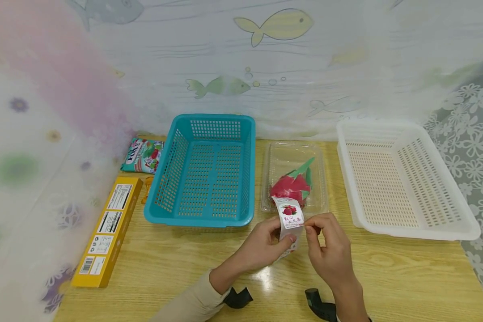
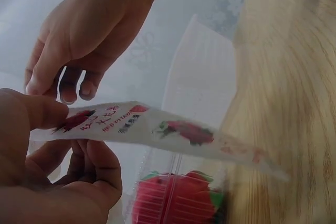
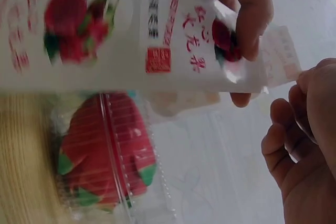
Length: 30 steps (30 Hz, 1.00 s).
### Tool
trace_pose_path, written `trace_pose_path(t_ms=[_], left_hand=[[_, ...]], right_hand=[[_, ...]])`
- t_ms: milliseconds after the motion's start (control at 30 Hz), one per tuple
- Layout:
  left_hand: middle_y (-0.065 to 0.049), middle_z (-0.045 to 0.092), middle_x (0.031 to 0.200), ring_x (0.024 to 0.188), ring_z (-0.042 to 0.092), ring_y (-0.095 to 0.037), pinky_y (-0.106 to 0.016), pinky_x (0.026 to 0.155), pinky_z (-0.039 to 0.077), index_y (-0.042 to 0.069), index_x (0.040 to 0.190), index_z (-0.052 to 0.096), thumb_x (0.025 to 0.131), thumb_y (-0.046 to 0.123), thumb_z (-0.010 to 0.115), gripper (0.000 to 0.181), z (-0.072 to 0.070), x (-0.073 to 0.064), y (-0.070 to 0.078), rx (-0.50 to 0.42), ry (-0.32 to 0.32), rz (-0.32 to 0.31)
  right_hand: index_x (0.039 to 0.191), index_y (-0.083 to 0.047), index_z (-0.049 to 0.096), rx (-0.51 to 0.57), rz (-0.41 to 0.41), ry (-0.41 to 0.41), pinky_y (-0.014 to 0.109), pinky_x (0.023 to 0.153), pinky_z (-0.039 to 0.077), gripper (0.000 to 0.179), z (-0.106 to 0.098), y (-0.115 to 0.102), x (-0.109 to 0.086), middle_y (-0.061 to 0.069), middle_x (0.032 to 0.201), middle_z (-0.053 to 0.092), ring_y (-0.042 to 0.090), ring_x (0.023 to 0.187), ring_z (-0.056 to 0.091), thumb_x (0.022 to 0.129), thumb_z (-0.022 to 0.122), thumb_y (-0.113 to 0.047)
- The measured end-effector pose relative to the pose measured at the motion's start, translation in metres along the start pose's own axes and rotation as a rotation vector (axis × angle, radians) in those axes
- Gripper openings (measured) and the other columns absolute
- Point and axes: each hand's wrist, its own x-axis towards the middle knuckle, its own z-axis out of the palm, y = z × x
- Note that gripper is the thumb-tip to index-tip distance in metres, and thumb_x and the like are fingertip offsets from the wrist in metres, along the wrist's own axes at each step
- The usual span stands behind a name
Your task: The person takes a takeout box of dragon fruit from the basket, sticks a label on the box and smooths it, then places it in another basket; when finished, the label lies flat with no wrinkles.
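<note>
My left hand (image 1: 259, 246) grips a strip of white stickers (image 1: 291, 217) between thumb and fingers. Each sticker is printed with red dragon fruit and red writing; the strip's tail hangs below the hand. At the right edge of the upper sticker, thumb and forefinger of my right hand (image 1: 330, 246) pinch a corner. In the right wrist view, a sticker end (image 3: 281, 56) reaches from the left fingers to the right fingertips. Just behind the strip, a red dragon fruit (image 1: 288, 187) with green leaf tips lies in a clear plastic box (image 1: 279, 154). The strip overlaps the box's front edge in the head view.
A blue-green basket (image 1: 249, 179) stands left of the box, a white basket (image 1: 348, 179) to its right. At far left lie a green candy bag (image 1: 142, 155) and a long yellow carton (image 1: 106, 232). A patterned curtain (image 1: 165, 67) hangs behind the wooden table (image 1: 406, 277).
</note>
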Motion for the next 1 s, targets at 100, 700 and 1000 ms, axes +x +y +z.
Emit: trace_pose_path(t_ms=[100, 700, 1000], left_hand=[[-0.009, 0.068, 0.121, 0.096, 0.062, -0.004, -0.020, 0.078, 0.056, 0.007, 0.128, 0.067, 0.100, 0.014, 0.065, 0.029, -0.001, 0.001, -0.001, 0.017, 0.013, 0.026], [-0.018, 0.069, 0.116, 0.099, 0.061, -0.008, -0.020, 0.083, 0.056, -0.001, 0.124, 0.069, 0.101, 0.006, 0.061, 0.026, 0.000, 0.002, -0.001, -0.063, 0.137, 0.068], [-0.011, 0.071, 0.119, 0.103, 0.066, -0.014, -0.022, 0.081, 0.057, 0.003, 0.120, 0.072, 0.101, 0.010, 0.062, 0.023, 0.002, 0.003, -0.001, 0.047, 0.151, 0.098]], right_hand=[[0.091, 0.002, 0.064, -0.004, -0.006, -0.027, 0.017, 0.065, 0.042, 0.041, 0.001, 0.000, -0.001, 0.006, 0.086, 0.061, 0.007, 0.075, 0.047, 0.108, 0.049, -0.032], [0.098, -0.001, 0.067, 0.209, 0.368, -0.138, 0.015, 0.073, 0.053, 0.009, 0.001, -0.013, -0.008, 0.005, 0.095, 0.071, 0.005, 0.080, 0.064, 0.095, 0.065, 0.007], [0.096, 0.007, 0.061, 0.364, 0.734, -0.059, 0.021, 0.071, 0.057, 0.003, 0.001, -0.024, -0.001, -0.003, 0.089, 0.067, 0.009, 0.077, 0.068, 0.095, 0.064, 0.007]])
